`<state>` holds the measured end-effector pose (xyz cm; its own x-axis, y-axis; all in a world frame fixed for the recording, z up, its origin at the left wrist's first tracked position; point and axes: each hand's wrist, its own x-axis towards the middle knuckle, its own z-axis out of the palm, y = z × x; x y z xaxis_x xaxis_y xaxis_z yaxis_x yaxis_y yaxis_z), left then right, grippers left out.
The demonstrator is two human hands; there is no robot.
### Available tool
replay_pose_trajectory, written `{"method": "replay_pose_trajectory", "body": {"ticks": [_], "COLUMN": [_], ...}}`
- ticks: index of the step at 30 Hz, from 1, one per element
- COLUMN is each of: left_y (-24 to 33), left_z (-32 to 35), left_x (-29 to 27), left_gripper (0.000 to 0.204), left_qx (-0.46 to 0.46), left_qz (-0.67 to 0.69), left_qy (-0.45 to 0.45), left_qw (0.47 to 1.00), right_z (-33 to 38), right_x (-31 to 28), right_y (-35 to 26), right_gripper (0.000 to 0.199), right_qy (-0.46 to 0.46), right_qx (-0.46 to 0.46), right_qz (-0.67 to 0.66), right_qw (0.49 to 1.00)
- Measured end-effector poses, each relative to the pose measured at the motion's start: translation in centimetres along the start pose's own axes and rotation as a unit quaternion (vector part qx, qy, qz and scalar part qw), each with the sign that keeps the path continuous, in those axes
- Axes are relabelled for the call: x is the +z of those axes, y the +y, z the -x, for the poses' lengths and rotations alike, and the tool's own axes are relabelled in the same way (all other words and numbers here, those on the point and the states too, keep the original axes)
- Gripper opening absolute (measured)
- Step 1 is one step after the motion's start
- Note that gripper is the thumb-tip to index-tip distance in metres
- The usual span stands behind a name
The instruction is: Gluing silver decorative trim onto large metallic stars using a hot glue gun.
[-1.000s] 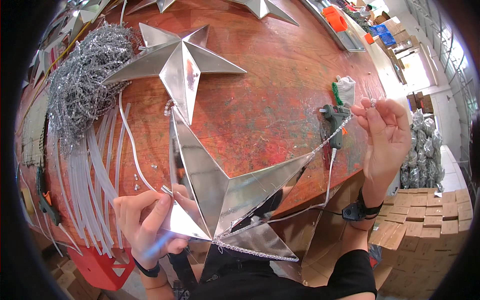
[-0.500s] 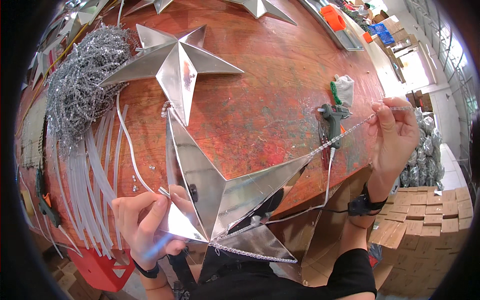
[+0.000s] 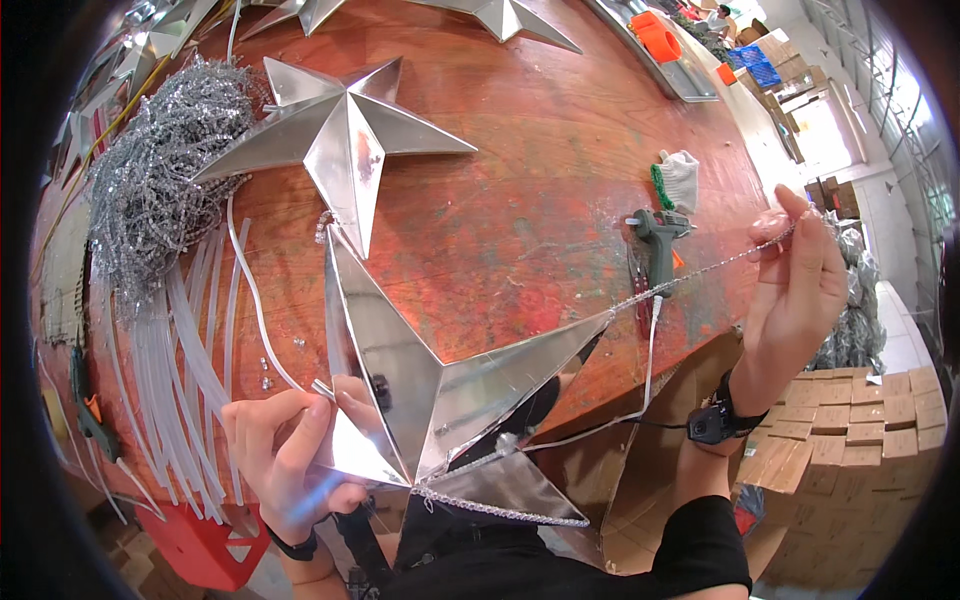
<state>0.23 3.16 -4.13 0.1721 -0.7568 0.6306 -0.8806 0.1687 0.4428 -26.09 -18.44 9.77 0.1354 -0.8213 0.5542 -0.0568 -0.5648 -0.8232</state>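
A shiny silver five-pointed star rests at the near edge of the table, tilted toward me. My left hand grips its left point, fingers closed round the tip. My right hand is raised at the right, fingers closed on a thin silver tinsel cord. The cord runs taut from the hand to the star's right point. More tinsel trims the edge of the star's lower point. Below my right hand's line of cord lies a dark green glue gun, its white cable trailing down behind the star.
A second silver star lies farther up the table. At the left are a heap of silver tinsel, clear glue sticks and another glue gun. A white glove lies at the right. Stacked cartons and a red stool stand below.
My right hand has turned and shifted slightly, its fingers changing position on the tinsel cord. My left hand keeps its hold on the star. The whole view has shifted a little.
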Motion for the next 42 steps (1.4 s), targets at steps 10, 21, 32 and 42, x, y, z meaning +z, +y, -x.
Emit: {"method": "replay_pose_trajectory", "body": {"ticks": [10,21,32,42], "left_y": [-0.3,-0.1,-0.1,0.0], "left_z": [0.0,0.2,0.2,0.1], "left_x": [-0.1,-0.8,-0.8,-0.8], "left_gripper": [0.059,0.053,0.053,0.055], "left_qx": [-0.013,-0.025,-0.035,-0.037], "left_qz": [0.033,0.042,0.055,0.054], "left_qy": [-0.004,-0.030,-0.033,-0.030], "left_qw": [0.999,0.998,0.997,0.997], "right_z": [1.3,3.6,7.5,10.6], "right_x": [2.6,5.7,8.3,10.4], "right_y": [-2.4,-5.2,-7.3,-5.3], "right_gripper": [0.019,0.029,0.043,0.032], "right_qy": [0.056,-0.103,-0.360,-0.310], "right_qx": [-0.267,-0.328,-0.274,-0.297], "right_qz": [0.212,0.241,0.254,0.234], "right_qw": [0.939,0.908,0.855,0.872]}}
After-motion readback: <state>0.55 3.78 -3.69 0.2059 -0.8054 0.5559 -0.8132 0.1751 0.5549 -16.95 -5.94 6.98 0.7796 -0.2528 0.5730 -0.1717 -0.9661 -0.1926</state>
